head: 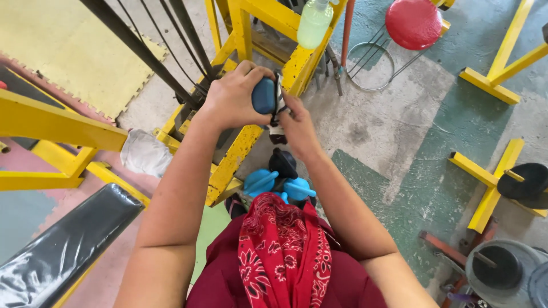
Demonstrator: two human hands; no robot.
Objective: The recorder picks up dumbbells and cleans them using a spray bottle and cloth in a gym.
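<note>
Overhead | a blue dumbbell was gripped by the left hand, raised before the yellow frame | its black strap was pinched by the right hand | risk: strap slipped, dumbbell dropped onto the blue dumbbells below.

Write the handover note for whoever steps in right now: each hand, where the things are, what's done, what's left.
Left hand: wrapped around a small dark blue dumbbell, held up at chest height.
Right hand: fingers on a black strap at the dumbbell's end, pinching it.
Nearby: light blue dumbbells lie on the floor below the hands, with a black one just behind them, beside the yellow frame. A spray bottle sits on the frame above.
Done: the dark blue dumbbell is off the floor and in hand.
Left: the strap work looks unfinished; how it is fastened cannot be told.
</note>
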